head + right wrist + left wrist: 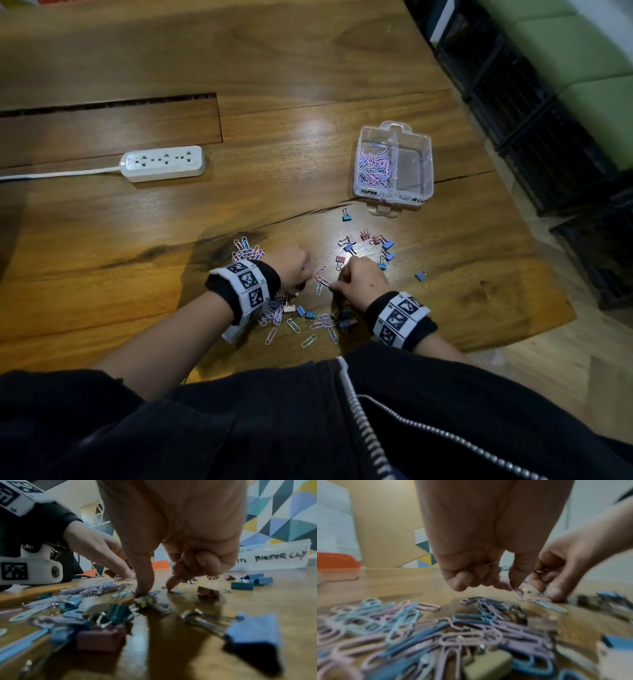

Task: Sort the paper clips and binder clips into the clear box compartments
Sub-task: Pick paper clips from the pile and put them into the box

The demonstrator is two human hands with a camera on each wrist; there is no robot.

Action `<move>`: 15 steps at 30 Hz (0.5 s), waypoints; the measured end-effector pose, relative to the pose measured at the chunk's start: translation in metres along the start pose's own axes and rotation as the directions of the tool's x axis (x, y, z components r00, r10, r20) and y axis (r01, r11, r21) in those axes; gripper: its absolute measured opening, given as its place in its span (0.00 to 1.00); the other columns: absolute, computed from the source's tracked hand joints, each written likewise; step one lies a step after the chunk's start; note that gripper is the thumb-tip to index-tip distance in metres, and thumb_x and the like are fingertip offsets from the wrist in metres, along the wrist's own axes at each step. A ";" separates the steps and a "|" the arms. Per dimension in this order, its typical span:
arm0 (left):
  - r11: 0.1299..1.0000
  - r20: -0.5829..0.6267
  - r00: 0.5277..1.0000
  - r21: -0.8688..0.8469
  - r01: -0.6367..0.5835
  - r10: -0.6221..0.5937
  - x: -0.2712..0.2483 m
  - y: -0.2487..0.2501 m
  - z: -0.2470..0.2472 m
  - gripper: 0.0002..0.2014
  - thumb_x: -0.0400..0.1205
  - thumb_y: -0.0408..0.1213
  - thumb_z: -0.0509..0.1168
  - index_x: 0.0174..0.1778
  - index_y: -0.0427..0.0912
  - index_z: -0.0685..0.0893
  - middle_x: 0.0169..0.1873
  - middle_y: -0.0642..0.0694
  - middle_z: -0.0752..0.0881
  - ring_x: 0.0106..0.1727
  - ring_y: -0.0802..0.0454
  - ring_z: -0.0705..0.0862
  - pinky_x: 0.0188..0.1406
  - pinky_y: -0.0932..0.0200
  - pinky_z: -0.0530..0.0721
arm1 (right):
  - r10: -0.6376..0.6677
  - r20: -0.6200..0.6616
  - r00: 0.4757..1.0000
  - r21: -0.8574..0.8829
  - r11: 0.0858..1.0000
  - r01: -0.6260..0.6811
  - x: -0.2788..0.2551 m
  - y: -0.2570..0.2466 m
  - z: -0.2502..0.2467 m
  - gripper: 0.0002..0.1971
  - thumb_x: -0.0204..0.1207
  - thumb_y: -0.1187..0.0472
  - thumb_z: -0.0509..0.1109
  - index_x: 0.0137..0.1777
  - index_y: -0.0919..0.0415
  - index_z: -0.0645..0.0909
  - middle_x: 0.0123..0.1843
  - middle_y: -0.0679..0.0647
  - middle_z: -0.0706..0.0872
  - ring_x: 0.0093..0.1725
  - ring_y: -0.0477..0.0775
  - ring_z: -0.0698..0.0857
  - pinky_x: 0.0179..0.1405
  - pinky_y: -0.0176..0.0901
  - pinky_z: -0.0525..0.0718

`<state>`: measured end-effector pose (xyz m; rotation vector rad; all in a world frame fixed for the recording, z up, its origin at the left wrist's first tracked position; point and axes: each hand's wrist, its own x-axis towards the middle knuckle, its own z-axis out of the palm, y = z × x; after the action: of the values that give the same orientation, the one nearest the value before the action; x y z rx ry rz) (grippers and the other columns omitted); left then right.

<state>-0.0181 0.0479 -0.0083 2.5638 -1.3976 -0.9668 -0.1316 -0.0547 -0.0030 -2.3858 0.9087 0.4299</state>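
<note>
The clear box [426, 161] stands at the back right; its left compartment holds pink and blue paper clips [374, 168], and the right one shows nothing inside. Loose paper clips [274, 313] lie under and around my wrists, and binder clips [385, 245] are scattered ahead of my right hand. My left hand [511, 586] holds several paper clips in its curled fingers and pinches a pink clip [519, 595] at the table. My right hand [157, 589] has thumb and forefinger down on the wood, pinching a blue paper clip [153, 593]; its other fingers are curled.
A white power strip [164, 162] with its cord lies at the back left. A long slot [109, 102] cuts the wooden tabletop behind it. The table's right edge [534, 219] drops toward dark crates. Mixed binder clips [102, 637] lie close under my right wrist.
</note>
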 end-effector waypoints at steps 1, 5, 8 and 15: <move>0.989 -0.006 1.000 -0.145 0.020 -0.021 0.001 -0.003 -0.003 0.11 0.85 0.39 0.53 0.43 0.40 0.76 0.39 0.45 0.77 0.40 0.50 0.75 0.44 0.56 0.79 | 0.010 0.006 1.000 0.010 1.000 -0.010 0.001 -0.001 0.001 0.15 0.72 0.55 0.71 0.54 0.65 0.80 0.54 0.55 0.80 0.54 0.54 0.80 0.48 0.41 0.77; 0.398 0.071 0.993 -0.912 0.101 -0.090 -0.002 -0.015 -0.012 0.17 0.83 0.28 0.45 0.29 0.42 0.70 0.26 0.47 0.73 0.20 0.59 0.72 0.18 0.69 0.71 | 0.000 0.073 0.997 0.022 1.000 -0.002 0.002 -0.002 0.005 0.11 0.77 0.61 0.65 0.55 0.67 0.79 0.60 0.60 0.76 0.61 0.58 0.78 0.53 0.40 0.75; -0.073 0.095 0.994 -0.993 0.091 -0.052 -0.009 -0.018 -0.016 0.15 0.78 0.27 0.43 0.29 0.38 0.70 0.19 0.47 0.78 0.15 0.58 0.72 0.12 0.71 0.68 | -0.048 0.074 0.996 0.029 0.999 0.046 0.001 -0.001 0.006 0.08 0.78 0.64 0.64 0.53 0.66 0.78 0.64 0.61 0.74 0.65 0.59 0.75 0.63 0.48 0.77; 0.732 0.018 0.987 -0.669 0.132 -0.161 -0.007 -0.020 -0.010 0.06 0.80 0.37 0.65 0.38 0.43 0.77 0.35 0.47 0.79 0.30 0.55 0.77 0.31 0.62 0.77 | -0.021 0.165 0.986 0.801 0.586 -0.121 0.005 0.011 -0.009 0.10 0.79 0.71 0.59 0.41 0.56 0.74 0.49 0.63 0.82 0.42 0.52 0.79 0.33 0.34 0.74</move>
<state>-0.0002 0.0630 -0.0037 2.1239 -0.6430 -1.1605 -0.1349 -0.0695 -0.0021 -1.4462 0.8476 0.1483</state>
